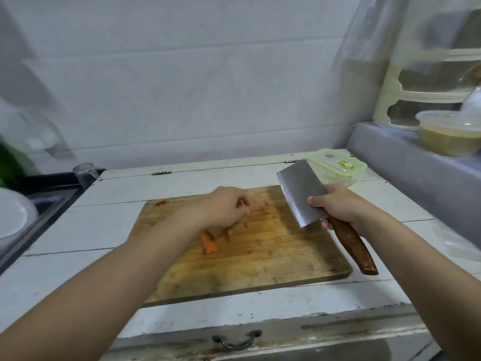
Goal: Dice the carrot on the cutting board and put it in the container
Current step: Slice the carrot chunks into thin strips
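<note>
Broad steel cleaver, wooden-handled, in right hand.

Head-height, downward over cutting board

Carrot chunk and thin orange strips lay on wooden cutting board; green-rimmed lidded container sat just beyond.

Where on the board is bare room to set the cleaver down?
Bare: the cutting board's near-right half, below the cleaver. Crowded: the middle, where the left hand covers carrot pieces, and the far-right corner by the container.
</note>
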Action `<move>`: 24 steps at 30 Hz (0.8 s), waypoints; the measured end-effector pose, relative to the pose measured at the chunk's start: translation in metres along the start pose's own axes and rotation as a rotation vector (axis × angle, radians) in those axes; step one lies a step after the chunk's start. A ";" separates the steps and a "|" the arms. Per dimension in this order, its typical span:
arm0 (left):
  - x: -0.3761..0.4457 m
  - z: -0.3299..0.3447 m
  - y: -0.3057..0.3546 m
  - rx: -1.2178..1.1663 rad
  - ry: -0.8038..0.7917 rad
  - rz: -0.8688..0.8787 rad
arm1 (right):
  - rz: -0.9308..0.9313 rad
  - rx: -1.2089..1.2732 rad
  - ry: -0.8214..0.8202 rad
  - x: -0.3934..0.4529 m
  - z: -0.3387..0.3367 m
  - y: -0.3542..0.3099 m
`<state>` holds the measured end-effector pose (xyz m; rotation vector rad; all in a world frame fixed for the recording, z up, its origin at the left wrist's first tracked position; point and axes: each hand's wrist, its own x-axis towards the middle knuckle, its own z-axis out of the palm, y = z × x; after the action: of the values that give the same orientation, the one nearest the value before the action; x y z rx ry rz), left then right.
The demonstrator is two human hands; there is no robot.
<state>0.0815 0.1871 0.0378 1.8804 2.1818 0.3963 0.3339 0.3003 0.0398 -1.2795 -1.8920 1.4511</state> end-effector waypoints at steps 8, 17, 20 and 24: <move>0.050 0.032 0.067 0.197 -0.126 -0.198 | 0.024 0.007 0.031 -0.014 -0.015 -0.003; 0.007 0.028 0.051 -0.555 0.043 -0.276 | 0.011 -0.415 -0.034 -0.010 -0.002 -0.016; -0.018 0.054 0.027 -0.025 0.147 0.162 | 0.024 -0.546 -0.075 -0.013 0.009 -0.024; -0.023 0.083 0.018 0.072 0.185 0.391 | -0.020 -0.587 -0.114 -0.023 0.026 -0.036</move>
<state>0.1301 0.1710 -0.0333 2.4032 1.9474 0.5893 0.3100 0.2659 0.0672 -1.4334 -2.5142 1.0008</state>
